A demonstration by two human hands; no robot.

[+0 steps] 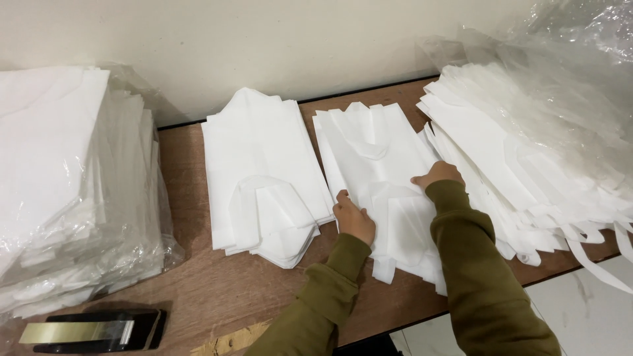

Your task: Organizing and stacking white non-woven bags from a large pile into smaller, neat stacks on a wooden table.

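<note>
The left hand (354, 221) lies palm down with fingers loosely curled on the near left edge of the middle stack (379, 175) of white fabric bags, pressing rather than pinching; no bag is lifted. The right hand (438, 175) rests flat and open on the same stack's right edge, farther from the body, fingers spread toward the centre. Both sleeves are olive green.

The stack sits between the two hands, its long axis running from the near table edge toward the wall, handles pointing at the person. The left hand is nearer the handle end; the right is nearer the stack's middle.

Just left of it, apart by a thin gap, lies a second stack (260, 178) of the same bags, folded alike. To the right a fanned pile (508, 165) overlaps the right hand's side, partly under clear plastic (567, 86). Far left stands a tall wrapped bundle (59, 184), and before it a black tape dispenser (99, 329) on the wooden table (191, 283)
</note>
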